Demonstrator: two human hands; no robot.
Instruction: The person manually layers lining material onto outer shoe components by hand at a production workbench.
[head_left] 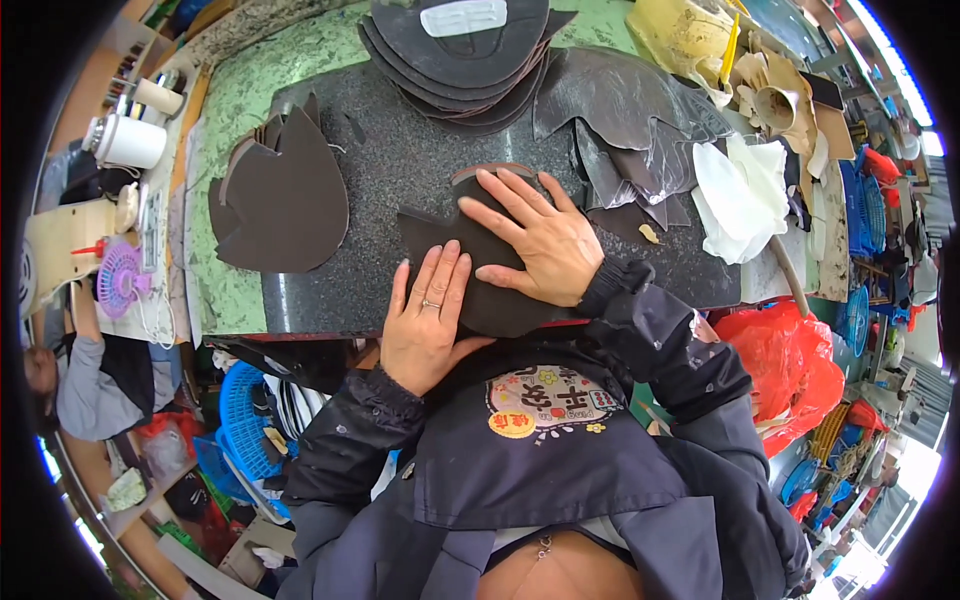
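A dark brown cut piece (490,308) of thin sheet, like a shoe upper part, lies on the speckled dark stone slab (385,180) in front of me. My left hand (425,318) rests flat on its left side, fingers stretched and pointing away, a ring on one finger. My right hand (545,240) is spread over its upper right part, palm down. A reddish-brown strip (490,168) shows along the piece's far curved edge, just beyond my right fingertips. Whatever lies beneath the two palms is hidden.
Similar brown pieces (285,205) are piled at the slab's left, and a taller stack (460,65) stands at the far side. Shiny dark pieces (620,95) and a crumpled white cloth (738,195) lie right. A red plastic bag (785,370) and blue basket (245,420) flank me.
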